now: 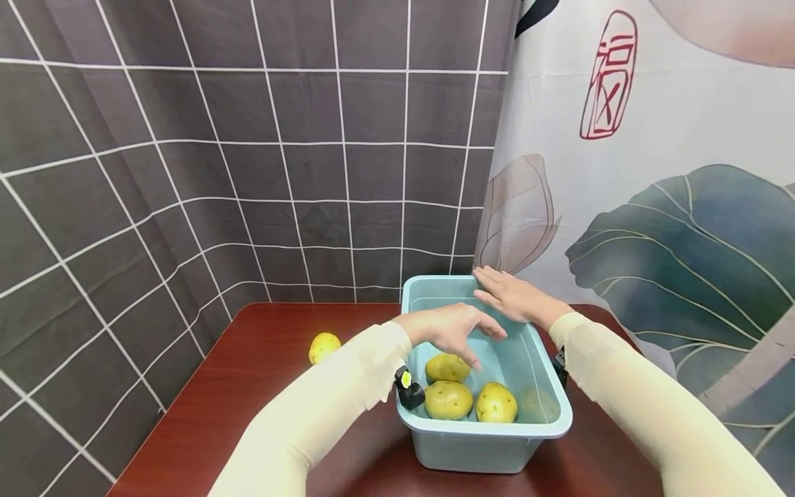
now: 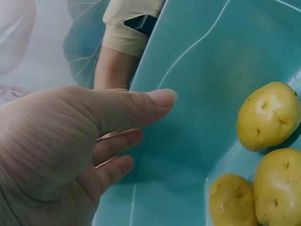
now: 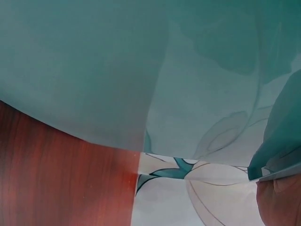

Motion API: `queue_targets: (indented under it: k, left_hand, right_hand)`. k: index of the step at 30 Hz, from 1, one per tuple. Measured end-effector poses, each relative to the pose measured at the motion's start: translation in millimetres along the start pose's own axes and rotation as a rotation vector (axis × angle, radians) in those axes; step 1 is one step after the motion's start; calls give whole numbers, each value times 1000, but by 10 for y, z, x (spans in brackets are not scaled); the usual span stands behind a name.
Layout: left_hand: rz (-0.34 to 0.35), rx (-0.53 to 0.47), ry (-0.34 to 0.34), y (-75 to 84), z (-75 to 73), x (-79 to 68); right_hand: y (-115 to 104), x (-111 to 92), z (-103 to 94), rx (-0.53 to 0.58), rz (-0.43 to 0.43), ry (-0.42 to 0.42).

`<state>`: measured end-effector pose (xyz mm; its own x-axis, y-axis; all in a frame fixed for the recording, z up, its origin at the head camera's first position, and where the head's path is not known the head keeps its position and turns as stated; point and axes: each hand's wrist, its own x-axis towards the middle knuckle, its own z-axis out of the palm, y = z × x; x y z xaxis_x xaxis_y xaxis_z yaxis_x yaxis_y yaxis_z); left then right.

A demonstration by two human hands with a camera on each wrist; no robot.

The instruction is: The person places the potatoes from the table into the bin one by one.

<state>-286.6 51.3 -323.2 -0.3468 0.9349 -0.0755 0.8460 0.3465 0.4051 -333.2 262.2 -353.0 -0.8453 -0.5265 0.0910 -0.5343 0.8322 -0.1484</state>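
A light blue plastic basin (image 1: 475, 452) stands on the table with three yellow potatoes in its near part: one at front left (image 1: 448, 400), one at front right (image 1: 496, 403) and one behind (image 1: 446, 368). Over the basin hovers my left hand (image 1: 452, 330), its fingers loosely bent and the thumb apart, with nothing in it. In the left wrist view this hand (image 2: 61, 136) is apart from the potatoes (image 2: 269, 117). My right hand (image 1: 512, 297) rests on the basin's far right rim with its fingers extended. The right wrist view shows mostly the basin's outer wall (image 3: 94, 70).
A single yellow potato (image 1: 324, 347) lies on the reddish-brown table (image 1: 261, 359), left of the basin and partly behind the left sleeve. Behind the table hangs a dark grid-patterned curtain (image 1: 310, 172); a white curtain with leaf prints (image 1: 546, 110) is at the right.
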Motion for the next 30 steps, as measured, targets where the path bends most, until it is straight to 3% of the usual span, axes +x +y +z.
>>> queue_targets:
  k: [12, 18, 30]
  left_hand:
    - [-37, 5, 72, 0, -224, -310]
    - [-68, 29, 135, -97, -285, -485]
    - [-153, -44, 266, -321, -418, -926]
  right_hand:
    - [-1, 1, -17, 5, 8, -6]
    - [2, 8, -8, 12, 13, -5]
    - [12, 15, 5, 13, 10, -15]
